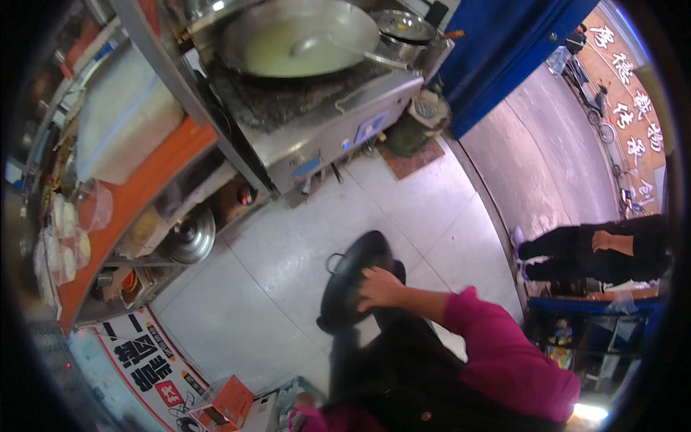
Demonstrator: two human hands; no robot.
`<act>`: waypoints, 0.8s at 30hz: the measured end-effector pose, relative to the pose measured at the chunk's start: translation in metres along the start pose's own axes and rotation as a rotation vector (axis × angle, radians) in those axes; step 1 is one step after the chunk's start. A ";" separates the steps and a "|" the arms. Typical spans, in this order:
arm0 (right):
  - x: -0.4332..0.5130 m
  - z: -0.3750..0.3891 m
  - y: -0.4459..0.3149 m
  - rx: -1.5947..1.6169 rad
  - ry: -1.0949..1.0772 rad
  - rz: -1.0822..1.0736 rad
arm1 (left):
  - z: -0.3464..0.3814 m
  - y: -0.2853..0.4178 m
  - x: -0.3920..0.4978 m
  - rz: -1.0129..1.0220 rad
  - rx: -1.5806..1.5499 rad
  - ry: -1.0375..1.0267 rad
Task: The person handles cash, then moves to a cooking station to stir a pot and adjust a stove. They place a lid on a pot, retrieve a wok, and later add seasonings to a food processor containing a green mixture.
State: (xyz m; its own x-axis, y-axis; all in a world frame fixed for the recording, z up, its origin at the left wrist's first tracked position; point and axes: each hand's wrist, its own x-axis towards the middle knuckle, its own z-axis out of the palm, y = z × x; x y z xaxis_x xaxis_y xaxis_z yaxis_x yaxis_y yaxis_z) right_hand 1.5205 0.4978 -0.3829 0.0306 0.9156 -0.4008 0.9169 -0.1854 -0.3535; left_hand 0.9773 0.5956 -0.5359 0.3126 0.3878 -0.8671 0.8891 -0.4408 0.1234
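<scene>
Below me is a dark, round wok-like pan [351,289] with a loop handle on its rim, above the pale tiled floor. My right hand [380,289] reaches over it from a magenta sleeve, its fingers bent against or inside the pan. Blur hides whether they grip the pan or something in it, and whether the pan rests on the floor or is lifted. A bit of magenta left sleeve [310,417] shows at the bottom edge. My left hand cannot be made out there.
A large metal wok [302,43] of cloudy liquid with a ladle sits on a steel stove [329,124]. Left stands an orange-edged counter [162,146] with shelves beneath. A bin-like container [413,129] is beside the stove. A person [594,248] stands at the doorway; a red box [227,405] lies low left.
</scene>
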 end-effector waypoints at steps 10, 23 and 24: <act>-0.193 -0.057 0.140 0.615 0.259 0.466 | -0.083 0.213 0.029 -0.075 -1.074 0.150; -0.279 -0.227 0.387 0.741 0.854 0.865 | -0.194 0.557 0.049 0.470 -0.669 -0.186; -0.269 -0.236 0.401 0.626 0.839 0.890 | -0.206 0.554 0.060 0.469 -0.817 -0.207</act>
State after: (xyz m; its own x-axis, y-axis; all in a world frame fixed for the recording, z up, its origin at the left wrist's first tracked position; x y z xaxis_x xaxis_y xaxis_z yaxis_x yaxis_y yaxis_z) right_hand 1.9743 0.2617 -0.2176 0.9426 0.3016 -0.1430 0.1375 -0.7413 -0.6569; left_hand 1.5573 0.5417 -0.4196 0.6995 0.1308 -0.7026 0.6717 0.2154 0.7088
